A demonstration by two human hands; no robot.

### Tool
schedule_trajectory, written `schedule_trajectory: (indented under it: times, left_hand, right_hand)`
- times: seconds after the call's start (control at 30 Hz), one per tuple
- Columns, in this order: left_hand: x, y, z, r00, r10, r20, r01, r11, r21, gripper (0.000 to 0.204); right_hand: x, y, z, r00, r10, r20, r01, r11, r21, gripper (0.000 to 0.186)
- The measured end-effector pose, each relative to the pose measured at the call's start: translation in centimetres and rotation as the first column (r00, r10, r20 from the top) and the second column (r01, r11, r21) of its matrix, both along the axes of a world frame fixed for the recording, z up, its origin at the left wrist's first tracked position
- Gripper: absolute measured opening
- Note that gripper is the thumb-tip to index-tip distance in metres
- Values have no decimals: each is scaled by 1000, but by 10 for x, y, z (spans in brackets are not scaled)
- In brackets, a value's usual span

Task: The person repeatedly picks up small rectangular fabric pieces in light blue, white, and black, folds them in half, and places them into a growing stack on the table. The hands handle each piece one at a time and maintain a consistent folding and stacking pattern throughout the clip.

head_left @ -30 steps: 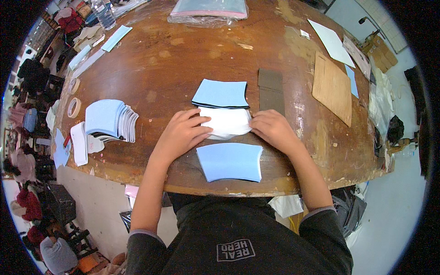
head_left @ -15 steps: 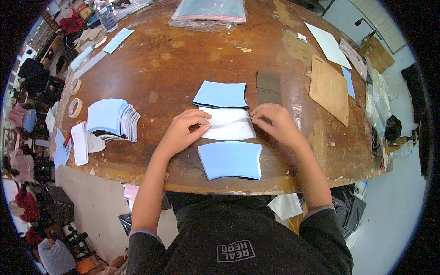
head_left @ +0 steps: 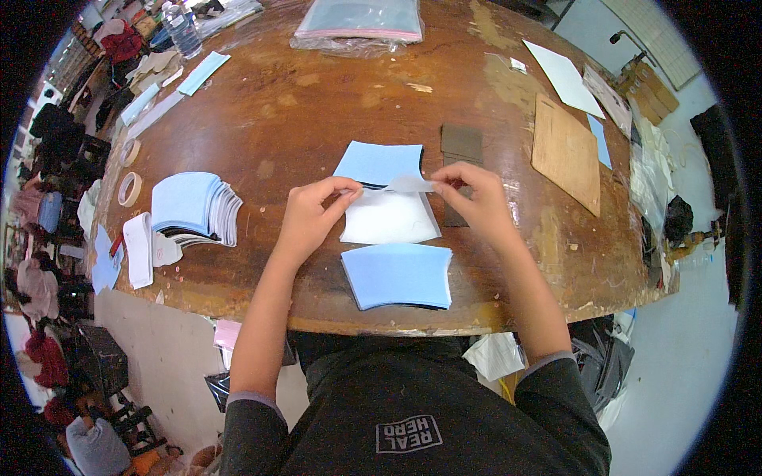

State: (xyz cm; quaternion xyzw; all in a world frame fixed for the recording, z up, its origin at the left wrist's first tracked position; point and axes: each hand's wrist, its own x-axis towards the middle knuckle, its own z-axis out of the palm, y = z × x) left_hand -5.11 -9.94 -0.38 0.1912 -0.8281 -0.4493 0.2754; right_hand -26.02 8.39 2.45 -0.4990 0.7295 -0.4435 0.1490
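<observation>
My left hand (head_left: pixel 316 213) and my right hand (head_left: pixel 478 194) pinch opposite ends of a thin translucent white sheet (head_left: pixel 409 183). It is stretched between them, curled toward the right, over the near edge of a curved blue piece (head_left: pixel 379 161) with a dark layer beneath. Just below lies a white curved sheet or stack (head_left: pixel 390 217) with a see-through margin; how many layers it has I cannot tell. Nearest my body rests a stack of blue curved pieces (head_left: pixel 397 274) with a dark edge underneath.
A fanned pile of blue and white pieces (head_left: pixel 186 198) lies left, beside tape rolls (head_left: pixel 129 189) and a white strip (head_left: pixel 138 250). Dark brown pieces (head_left: pixel 461 143) and a wooden board (head_left: pixel 565 155) lie right. Plastic-bagged sheets (head_left: pixel 357 20) sit at the far side of the table (head_left: pixel 294 119).
Both hands have moved away from my body, carrying the thin sheet from over the white piece to the near edge of the far blue one. More of the white piece shows.
</observation>
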Motion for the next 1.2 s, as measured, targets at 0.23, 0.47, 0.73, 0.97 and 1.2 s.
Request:
schedule_trajectory:
  times: [0.23,0.47,0.73,0.97,1.2]
  left_hand:
    - [14,-7,-15,905,-397,153,426,842,-331,23]
    - [14,-12,-13,895,-334,295,444,733,-516,24]
    - [17,-18,-27,906,-335,261,424,748,-511,25]
    - [20,-13,-19,907,-329,262,418,767,-487,32]
    - [10,-18,-27,900,-294,322,435,653,-619,36]
  right_hand:
    - [-18,23,-21,876,433,-210,-400,898,184,24]
    - [-19,18,-25,835,478,-272,-418,874,249,33]
    - [-16,16,-33,811,445,-380,-382,895,230,29]
    - [-12,16,-32,810,424,-406,-362,905,223,32]
    - [-6,12,-29,725,444,-527,-378,896,233,40]
